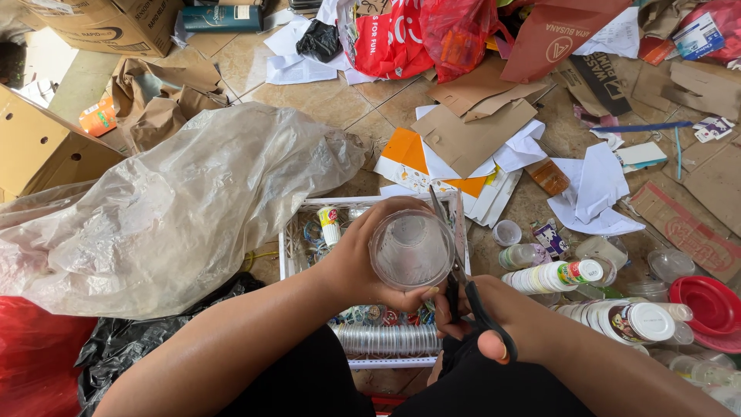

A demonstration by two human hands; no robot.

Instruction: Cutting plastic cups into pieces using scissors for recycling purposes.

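Note:
My left hand (356, 259) grips a clear plastic cup (411, 249), its open mouth facing up at me. My right hand (486, 324) holds black-handled scissors (455, 282), thumb and fingers through the loops. The blades run up along the right side of the cup's rim. Both hands are over a white plastic basket (297, 224) that holds small cups and a row of stacked clear cups (386, 338) lying on their side.
A big crumpled clear plastic sheet (177, 208) lies at left, with black and red bags below it. Stacked small bottles and cups (610, 309) and a red lid (706, 305) are at right. Cardboard, paper and red bags litter the tiled floor beyond.

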